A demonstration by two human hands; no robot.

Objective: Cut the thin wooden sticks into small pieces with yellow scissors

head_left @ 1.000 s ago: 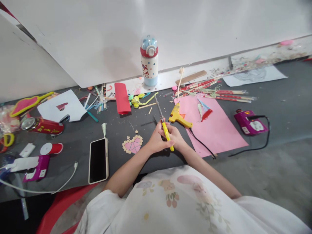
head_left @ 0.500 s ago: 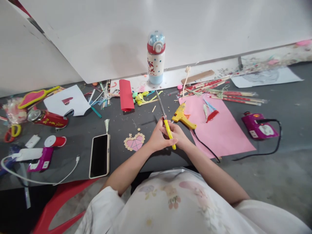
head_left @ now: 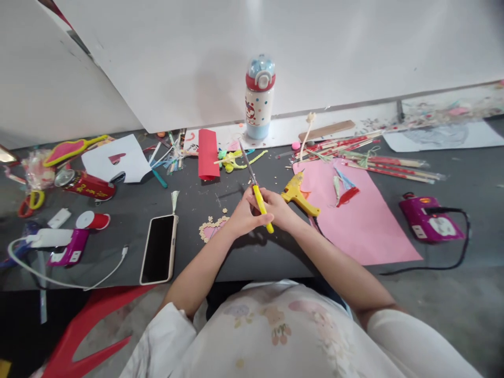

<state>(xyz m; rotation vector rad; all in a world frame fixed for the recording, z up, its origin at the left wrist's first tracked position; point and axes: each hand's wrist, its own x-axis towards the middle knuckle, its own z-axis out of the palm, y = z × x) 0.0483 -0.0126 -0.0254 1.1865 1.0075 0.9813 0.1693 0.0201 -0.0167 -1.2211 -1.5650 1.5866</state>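
Observation:
Both my hands meet over the dark mat (head_left: 197, 199) and grip a pair of yellow-handled scissors (head_left: 260, 205) whose grey blades point away from me toward the bottle. My left hand (head_left: 242, 216) is curled against the handle from the left; my right hand (head_left: 277, 209) is wrapped round it from the right. A pink heart edged with small wooden pieces (head_left: 210, 229) lies just left of my left wrist, partly hidden by it. A yellow glue gun (head_left: 298, 194) rests right of my right hand, on the edge of a pink paper sheet (head_left: 354, 215).
A phone (head_left: 158, 248) lies face up at the left. Behind stand a polka-dot bottle (head_left: 259, 100), a folded red paper (head_left: 208, 153) and a bundle of patterned sticks (head_left: 366, 152). A purple device with a black cord (head_left: 429, 223) sits right. Red can (head_left: 87, 185), tape and cables crowd the left.
My hands with the scissors have drifted slightly left and away from me, now covering part of the heart. The view has shifted, so everything sits a little further right.

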